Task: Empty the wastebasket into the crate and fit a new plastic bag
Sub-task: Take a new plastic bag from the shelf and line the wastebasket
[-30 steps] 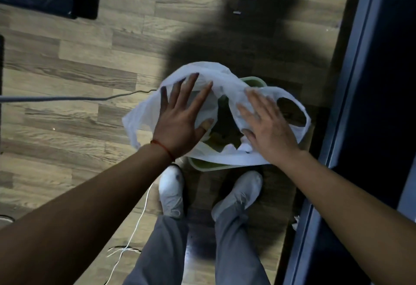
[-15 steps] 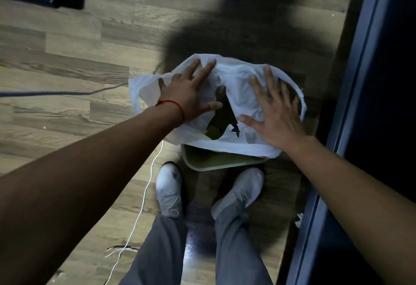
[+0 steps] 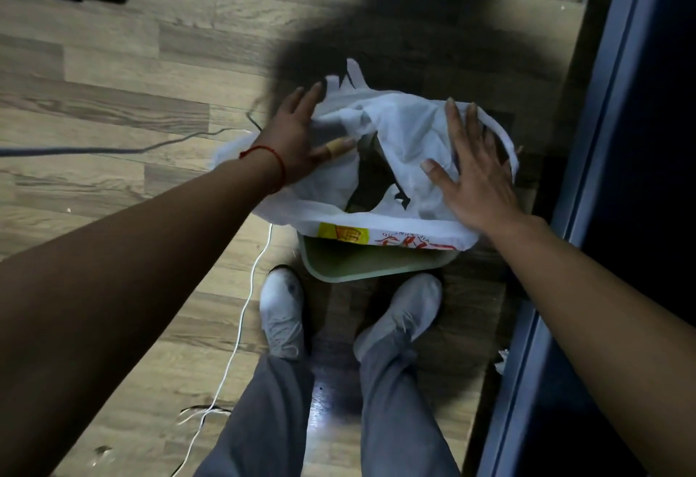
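Note:
A pale green wastebasket [image 3: 371,269] stands on the floor just in front of my feet. A white plastic bag [image 3: 399,130] with yellow and red print lies spread over its far side, its mouth partly open in the middle. My left hand [image 3: 297,137] lies flat on the bag's left part, fingers spread, a plaster on the thumb. My right hand [image 3: 474,171] presses flat on the bag's right part, fingers apart. Only the near rim of the basket shows; its inside is mostly hidden by the bag. No crate is in view.
A dark door frame or cabinet edge [image 3: 587,175] runs down the right side, close to the basket. A grey cable [image 3: 113,150] and a white cable [image 3: 241,326] lie on the wooden floor at the left. My two white shoes [image 3: 282,314] stand behind the basket.
Both hands have slid the bag away from me across the basket's top. The near rim of the basket is uncovered now, and the bag's printed edge shows.

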Motion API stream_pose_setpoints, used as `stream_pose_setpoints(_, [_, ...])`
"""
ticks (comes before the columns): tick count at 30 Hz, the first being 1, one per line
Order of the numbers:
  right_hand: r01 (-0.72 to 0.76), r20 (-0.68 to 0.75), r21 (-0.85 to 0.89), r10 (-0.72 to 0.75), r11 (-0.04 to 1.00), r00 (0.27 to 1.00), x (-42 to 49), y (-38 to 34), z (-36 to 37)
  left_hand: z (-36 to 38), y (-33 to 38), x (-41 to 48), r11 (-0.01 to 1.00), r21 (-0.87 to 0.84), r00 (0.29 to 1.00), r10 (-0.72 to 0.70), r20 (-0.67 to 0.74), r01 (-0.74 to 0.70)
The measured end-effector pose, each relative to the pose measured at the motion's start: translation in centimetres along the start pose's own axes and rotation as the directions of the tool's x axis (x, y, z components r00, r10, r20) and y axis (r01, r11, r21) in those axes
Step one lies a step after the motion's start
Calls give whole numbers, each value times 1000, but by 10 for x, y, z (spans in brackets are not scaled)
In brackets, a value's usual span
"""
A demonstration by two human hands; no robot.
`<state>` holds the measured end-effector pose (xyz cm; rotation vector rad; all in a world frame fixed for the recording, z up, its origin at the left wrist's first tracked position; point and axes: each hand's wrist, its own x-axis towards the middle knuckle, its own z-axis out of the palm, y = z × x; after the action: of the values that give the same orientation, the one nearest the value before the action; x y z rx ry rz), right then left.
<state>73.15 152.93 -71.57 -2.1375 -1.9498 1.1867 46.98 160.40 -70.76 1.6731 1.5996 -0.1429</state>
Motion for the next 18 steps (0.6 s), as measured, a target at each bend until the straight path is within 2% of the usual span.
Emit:
stream_pose_setpoints(4, [61, -7, 113, -60, 992, 998, -18, 7, -4, -4, -24, -41, 971, 55, 970, 237, -53, -234])
stream_pose_setpoints(6, [113, 1, 120, -113, 986, 994, -33, 7, -1, 0, -39, -63, 950, 79, 948, 309, -75, -303])
stream_pose_setpoints(10, [197, 14, 46, -198, 979, 980, -54, 10, 13, 20, -56, -95, 970, 36, 969, 243, -48, -241])
stream_pose_setpoints(12, [224, 11, 0, -224, 975, 974, -61, 12, 18, 28, -55, -103, 972, -72, 973, 221, -60, -225])
stream_pose_setpoints(15, [196, 24, -19, -195, 980, 980, -66, 11, 20, 33, -47, -108, 956, -250, 981, 117, -152, -153])
stream_pose_setpoints(18, [200, 9, -9, -200, 980, 980, -71, 11, 18, 35, -46, -107, 977, -184, 984, 83, -156, -111])
